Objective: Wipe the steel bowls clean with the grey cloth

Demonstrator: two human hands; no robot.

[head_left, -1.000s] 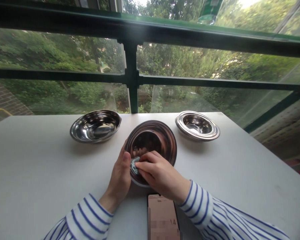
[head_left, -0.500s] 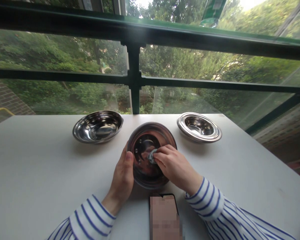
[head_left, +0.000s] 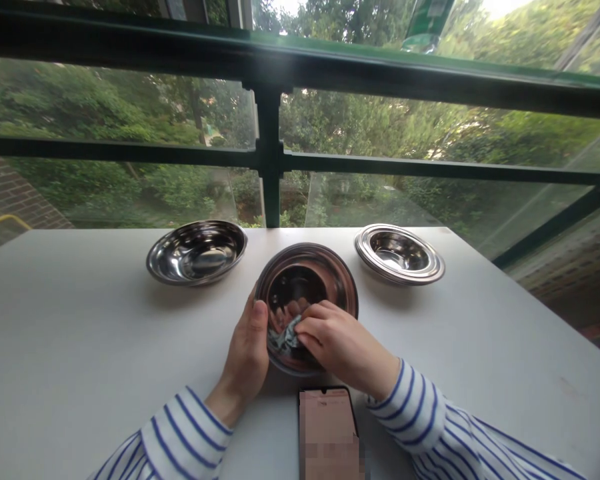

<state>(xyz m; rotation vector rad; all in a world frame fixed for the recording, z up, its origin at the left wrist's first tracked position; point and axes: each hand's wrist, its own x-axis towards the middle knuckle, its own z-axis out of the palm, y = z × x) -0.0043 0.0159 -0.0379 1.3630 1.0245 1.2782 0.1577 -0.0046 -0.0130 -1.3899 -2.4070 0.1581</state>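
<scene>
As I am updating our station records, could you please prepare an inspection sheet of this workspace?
Surface: white table, lightly marked at right.
Work items: middle bowl, metal; crumpled wad inside it, material unclear.
Clutter: phone on the near side of the middle bowl; left bowl and wide-rimmed dish toward the far edge.
Hands: left hand grips the middle bowl's left side; right hand pinches the wad.
Cables: nothing seen.
Surroundings: dark green frame beyond the table, trees outside.

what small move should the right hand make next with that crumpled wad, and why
Probably slide the crumpled wad along the inside of the held bowl: the right hand pinches it there, while the left hand grips the bowl's left side.
</scene>
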